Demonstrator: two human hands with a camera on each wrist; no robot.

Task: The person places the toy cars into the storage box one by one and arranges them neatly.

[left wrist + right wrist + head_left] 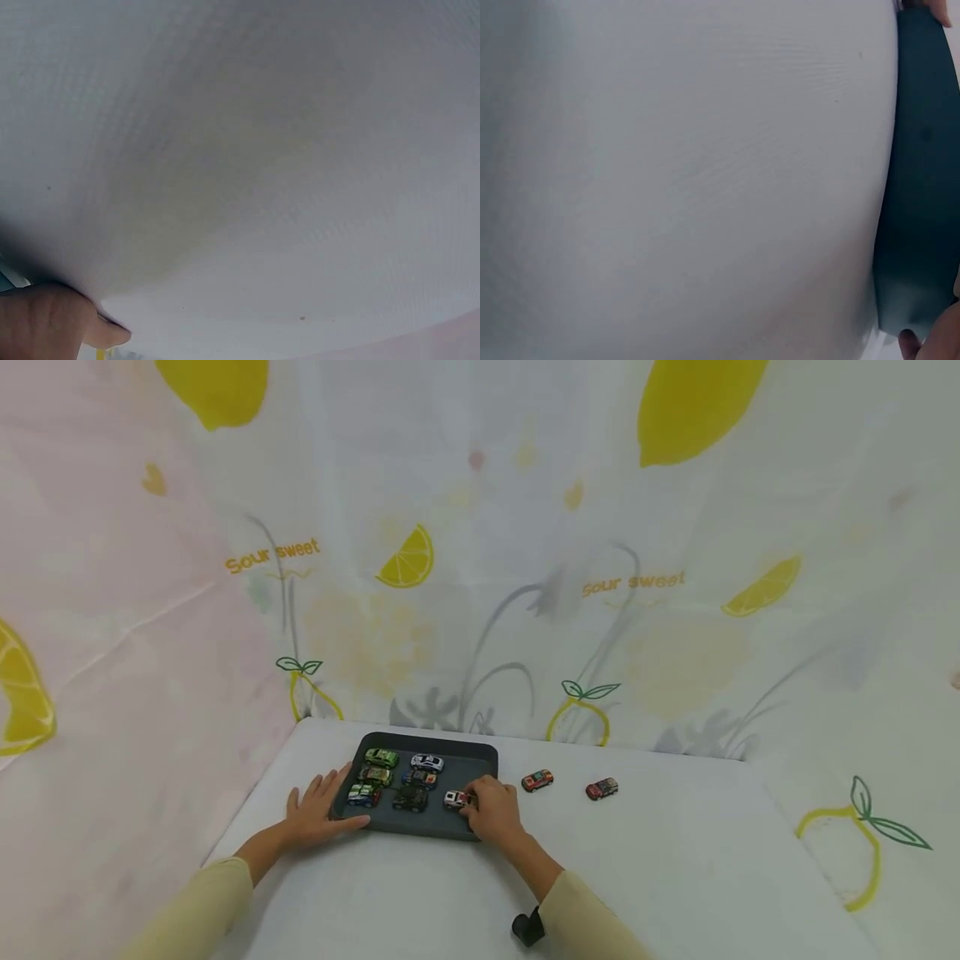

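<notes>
A dark grey tray (420, 827) lies on the white table in the head view, with several toy cars in rows on its left and middle parts. Its left side is touched by my left hand (321, 812), fingers spread and straight, thumb along the near edge. Over the tray's right part, my right hand (495, 810) pinches a white and red toy car (454, 799), partly covered by the fingers. Nearest to that car is a black toy car (410, 799). The right wrist view catches the tray's side (922, 165); the left wrist view shows mostly table.
Right of the tray, a red and orange toy car (537, 780) and a dark red toy car (602, 788) stand on the white table (675, 860). A small black object (528, 928) sits by the right sleeve. Lemon-print cloth (480, 527) rises behind and beside the table.
</notes>
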